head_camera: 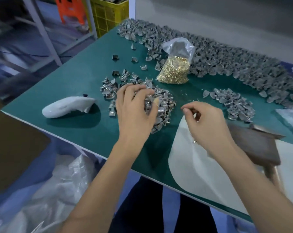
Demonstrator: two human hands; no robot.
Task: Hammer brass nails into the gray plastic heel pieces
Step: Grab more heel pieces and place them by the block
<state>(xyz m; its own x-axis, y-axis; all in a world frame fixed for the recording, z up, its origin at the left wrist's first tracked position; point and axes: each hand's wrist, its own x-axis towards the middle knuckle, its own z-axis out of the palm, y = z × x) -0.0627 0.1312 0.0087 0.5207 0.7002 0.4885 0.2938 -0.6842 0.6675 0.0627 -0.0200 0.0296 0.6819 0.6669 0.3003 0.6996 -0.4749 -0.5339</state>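
Gray heel pieces (160, 105) are heaped on the green table (85, 71), just in front of the bag of brass nails (173, 71). The heap is dug into by the left hand (135, 106), fingers bent around some pieces. Beside the heap, the right hand (208, 121) is pinched nearly closed; what is held cannot be told.

A white plastic shape (67, 106) is seen lying on the green table (78, 71), left side. Beyond the table's far corner, a yellow crate (108, 14) and an orange stool (70, 9) are glimpsed.
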